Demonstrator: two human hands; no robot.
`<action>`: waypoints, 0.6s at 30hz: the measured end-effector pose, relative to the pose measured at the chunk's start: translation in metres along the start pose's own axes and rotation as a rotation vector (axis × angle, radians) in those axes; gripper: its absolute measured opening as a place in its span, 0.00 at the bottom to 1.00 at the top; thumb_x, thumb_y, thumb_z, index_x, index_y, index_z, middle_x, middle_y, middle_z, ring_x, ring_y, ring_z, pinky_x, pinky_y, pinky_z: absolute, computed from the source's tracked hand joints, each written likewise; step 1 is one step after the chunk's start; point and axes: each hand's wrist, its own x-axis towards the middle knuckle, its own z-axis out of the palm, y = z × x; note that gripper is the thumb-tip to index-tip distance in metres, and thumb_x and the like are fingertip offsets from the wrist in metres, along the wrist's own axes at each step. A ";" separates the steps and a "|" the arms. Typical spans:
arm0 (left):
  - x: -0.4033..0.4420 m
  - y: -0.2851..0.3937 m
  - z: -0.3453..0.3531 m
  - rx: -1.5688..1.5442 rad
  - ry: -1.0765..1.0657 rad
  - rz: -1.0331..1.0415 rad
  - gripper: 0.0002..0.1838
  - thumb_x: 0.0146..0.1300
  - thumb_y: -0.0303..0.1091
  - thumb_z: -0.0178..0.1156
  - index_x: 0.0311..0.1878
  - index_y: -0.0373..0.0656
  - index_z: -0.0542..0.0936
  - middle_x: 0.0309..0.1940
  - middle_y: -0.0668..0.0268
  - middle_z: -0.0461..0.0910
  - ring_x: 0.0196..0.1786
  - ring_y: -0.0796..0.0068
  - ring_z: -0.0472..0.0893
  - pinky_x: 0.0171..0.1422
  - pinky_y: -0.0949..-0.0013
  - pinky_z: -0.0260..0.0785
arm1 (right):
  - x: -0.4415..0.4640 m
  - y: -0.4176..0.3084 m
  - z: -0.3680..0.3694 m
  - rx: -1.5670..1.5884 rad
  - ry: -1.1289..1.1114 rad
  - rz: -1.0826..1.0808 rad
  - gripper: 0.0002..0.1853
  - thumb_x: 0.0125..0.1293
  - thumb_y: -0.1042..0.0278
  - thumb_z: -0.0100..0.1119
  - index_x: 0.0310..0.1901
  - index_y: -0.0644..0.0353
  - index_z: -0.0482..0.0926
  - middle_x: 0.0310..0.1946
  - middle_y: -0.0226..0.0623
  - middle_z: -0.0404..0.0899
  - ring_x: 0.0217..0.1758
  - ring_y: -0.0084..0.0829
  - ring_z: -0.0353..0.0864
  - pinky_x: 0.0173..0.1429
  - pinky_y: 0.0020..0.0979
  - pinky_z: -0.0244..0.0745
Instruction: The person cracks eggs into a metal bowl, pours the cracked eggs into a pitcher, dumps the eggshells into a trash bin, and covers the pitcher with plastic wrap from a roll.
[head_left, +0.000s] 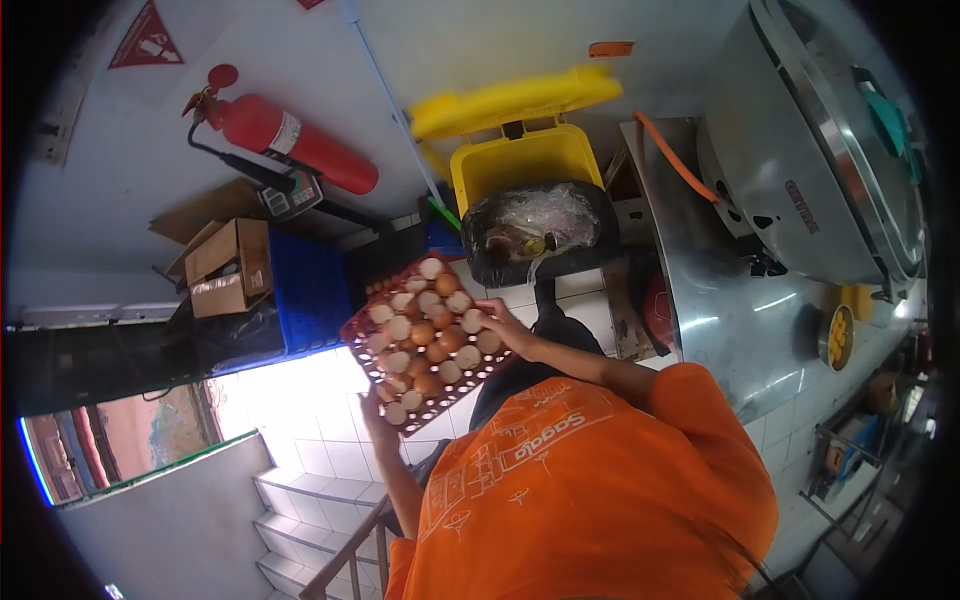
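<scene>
A red plastic egg tray (455,398) holds many brown eggshells (428,338), several of them broken open with pale insides showing. It is tilted in front of my body, between both hands. My left hand (377,418) is closed on the tray's near left edge, its fingers partly hidden. On the opposite side, my right hand (507,328) grips the right edge, with fingers reaching over beside the shells. Just beyond the tray stands a yellow bin (525,160) with its lid (515,100) raised. A black bag (595,235) lines it, with clear plastic and scraps inside.
A steel table (730,300) with a large metal appliance (790,150) stands at right, a bowl of yolks (838,335) near it. At left are a fire extinguisher (300,140), a scale (292,195), a cardboard box (230,265) and a blue crate (310,290). Stairs (310,515) lie lower left.
</scene>
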 end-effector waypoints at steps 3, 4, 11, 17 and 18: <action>0.031 -0.013 0.065 -0.270 -0.064 -0.165 0.22 0.71 0.34 0.47 0.66 0.39 0.67 0.57 0.63 0.73 0.58 0.70 0.75 0.65 0.63 0.69 | -0.010 0.023 -0.069 0.001 0.184 -0.037 0.29 0.70 0.53 0.53 0.64 0.62 0.60 0.59 0.42 0.66 0.64 0.32 0.66 0.69 0.32 0.60; 0.037 -0.005 0.101 0.033 -0.096 0.001 0.22 0.71 0.35 0.48 0.67 0.40 0.67 0.57 0.62 0.73 0.58 0.70 0.75 0.63 0.64 0.70 | -0.018 0.019 -0.092 -0.021 0.286 -0.013 0.28 0.68 0.55 0.54 0.63 0.62 0.61 0.59 0.41 0.66 0.63 0.32 0.67 0.67 0.32 0.61; 0.146 -0.022 0.253 -0.221 -0.410 -0.337 0.25 0.73 0.49 0.42 0.68 0.49 0.66 0.60 0.62 0.71 0.56 0.61 0.77 0.55 0.65 0.75 | 0.001 0.036 -0.268 -0.087 0.566 0.121 0.24 0.66 0.65 0.51 0.64 0.58 0.65 0.57 0.38 0.71 0.60 0.30 0.71 0.63 0.32 0.67; 0.198 -0.025 0.278 -0.528 -0.542 -0.576 0.22 0.74 0.44 0.37 0.68 0.53 0.64 0.55 0.62 0.74 0.45 0.62 0.81 0.38 0.64 0.76 | 0.014 -0.007 -0.284 0.416 0.494 0.140 0.24 0.69 0.63 0.51 0.64 0.58 0.65 0.55 0.38 0.74 0.60 0.33 0.73 0.62 0.36 0.70; 0.196 -0.026 0.279 -0.732 -0.560 -0.573 0.22 0.73 0.44 0.36 0.67 0.54 0.64 0.53 0.61 0.75 0.42 0.61 0.81 0.36 0.65 0.75 | 0.018 -0.003 -0.274 0.493 0.531 0.159 0.23 0.70 0.61 0.50 0.64 0.57 0.65 0.55 0.38 0.75 0.58 0.32 0.75 0.59 0.36 0.72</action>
